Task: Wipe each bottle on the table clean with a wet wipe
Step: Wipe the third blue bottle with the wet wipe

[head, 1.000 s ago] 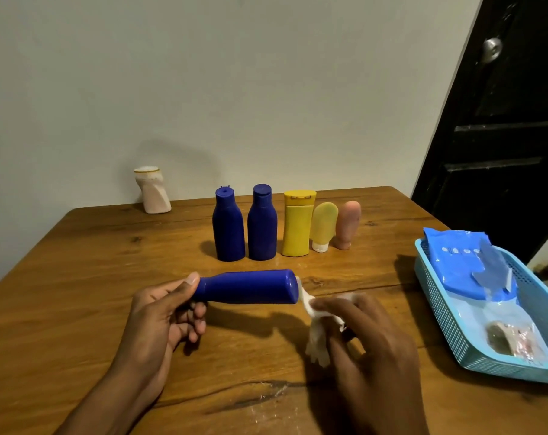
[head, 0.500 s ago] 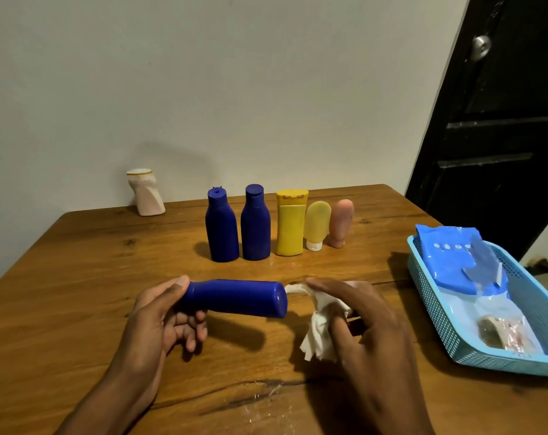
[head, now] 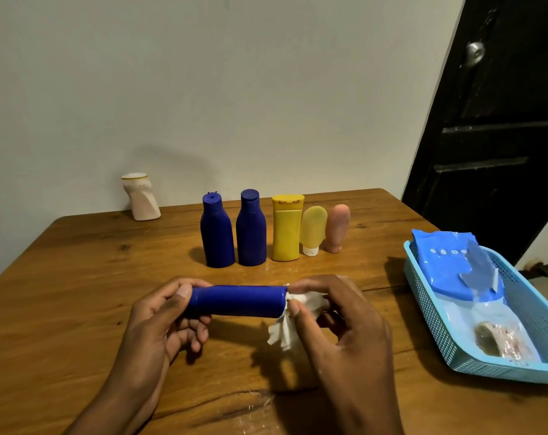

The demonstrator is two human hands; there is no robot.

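Note:
A long blue bottle (head: 238,301) lies level above the wooden table (head: 62,277), cap end to the left. My left hand (head: 163,321) grips that cap end, thumb on top. My right hand (head: 335,318) pinches a crumpled white wet wipe (head: 293,318) against the bottle's flat bottom on the right. Behind them stands a row: two blue bottles (head: 217,235) (head: 250,229), a yellow bottle (head: 287,229), a pale yellow tube (head: 312,230) and a pink tube (head: 337,229). A whitish bottle (head: 141,196) stands alone at the far left by the wall.
A light blue mesh basket (head: 436,324) sits at the table's right edge, holding a blue pack of wipes (head: 445,265) and a crumpled wrapper (head: 498,337). A dark door (head: 502,120) is at the right, and a plain wall stands behind the table.
The held bottle has dropped lower and nearer to me. My right hand has closed in with the wipe onto the bottle's bottom end. The camera has shifted slightly.

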